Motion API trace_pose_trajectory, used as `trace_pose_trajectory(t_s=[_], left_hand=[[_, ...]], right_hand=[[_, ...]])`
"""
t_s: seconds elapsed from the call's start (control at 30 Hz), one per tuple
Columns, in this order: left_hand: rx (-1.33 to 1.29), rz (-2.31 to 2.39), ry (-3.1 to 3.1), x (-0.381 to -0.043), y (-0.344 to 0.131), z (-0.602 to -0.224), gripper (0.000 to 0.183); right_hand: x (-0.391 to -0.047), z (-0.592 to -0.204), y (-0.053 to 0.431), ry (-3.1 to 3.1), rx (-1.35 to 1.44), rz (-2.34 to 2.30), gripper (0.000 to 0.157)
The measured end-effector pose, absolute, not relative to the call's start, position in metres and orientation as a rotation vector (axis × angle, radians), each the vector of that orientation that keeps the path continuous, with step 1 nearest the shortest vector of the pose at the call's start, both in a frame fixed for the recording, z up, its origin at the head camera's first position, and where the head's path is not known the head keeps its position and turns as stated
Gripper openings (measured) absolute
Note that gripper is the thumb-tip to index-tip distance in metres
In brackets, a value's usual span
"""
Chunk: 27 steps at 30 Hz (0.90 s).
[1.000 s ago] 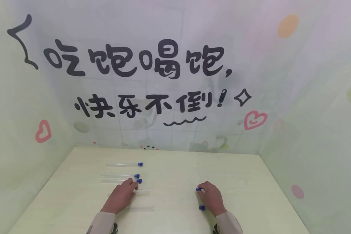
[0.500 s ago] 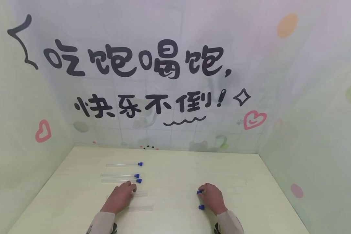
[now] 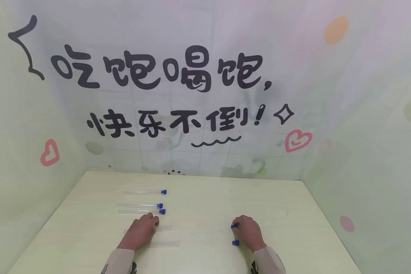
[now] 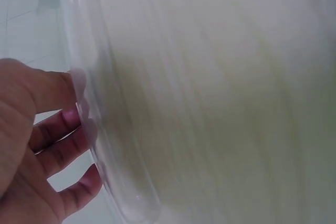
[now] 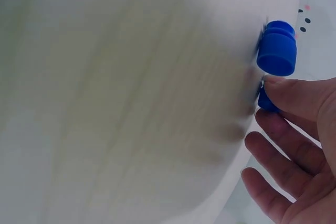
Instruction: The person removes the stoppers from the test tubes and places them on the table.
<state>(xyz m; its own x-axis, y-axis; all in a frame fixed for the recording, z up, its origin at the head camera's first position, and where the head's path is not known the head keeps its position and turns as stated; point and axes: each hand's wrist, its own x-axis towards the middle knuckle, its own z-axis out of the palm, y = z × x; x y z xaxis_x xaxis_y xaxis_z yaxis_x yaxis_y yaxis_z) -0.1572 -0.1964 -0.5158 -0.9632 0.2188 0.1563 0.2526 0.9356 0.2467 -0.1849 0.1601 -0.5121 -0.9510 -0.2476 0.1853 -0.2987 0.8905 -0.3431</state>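
In the head view my left hand (image 3: 141, 231) pinches a clear, capless test tube (image 3: 165, 228) lying on the table. Another clear tube (image 3: 164, 244) without a cap lies just nearer; it fills the foreground of the left wrist view, where my thumb (image 4: 50, 88) and fingers show beyond it. Over on the right, my right hand (image 3: 248, 230) pinches a small blue cap (image 5: 266, 100) between thumb and fingertips, low at the table surface. A second blue cap (image 3: 235, 242) lies free beside that hand, large in the right wrist view.
Beyond my left hand lie three blue-capped test tubes: a far one (image 3: 144, 192), a middle one (image 3: 138, 205) and a near one (image 3: 138, 211), all roughly parallel. The pale wooden table (image 3: 205, 205) is enclosed by printed walls (image 3: 205, 160) at back and sides.
My left hand has shifted slightly nearer, and the pinched tube has moved a little nearer and left. My right hand with its cap has come slightly nearer too.
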Motion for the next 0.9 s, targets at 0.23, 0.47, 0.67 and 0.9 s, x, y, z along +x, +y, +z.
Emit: trace_pose_trajectory(t_s=[0.23, 0.47, 0.67, 0.9], left_hand=[[-0.324, -0.358, -3.01, -0.1562, -0.1953, -0.5144, 0.014], [-0.323, -0.312, -2.994, -0.155, -0.1939, -0.5148, 0.021], [-0.315, -0.33, -3.007, -0.1531, -0.1937, -0.5136, 0.027], [-0.319, -0.325, -2.97, -0.1529, -0.1954, -0.5063, 0.03]], right_hand=[[-0.1839, -0.5082, 0.1582, -2.941, 0.409, 0.556, 0.013], [-0.1848, -0.509, 0.1572, -2.952, 0.425, 0.554, 0.015], [-0.1866, -0.51, 0.1553, -2.996, 0.388, 0.575, 0.021], [-0.1897, -0.507, 0.1536, -2.952, 0.408, 0.579, 0.028]])
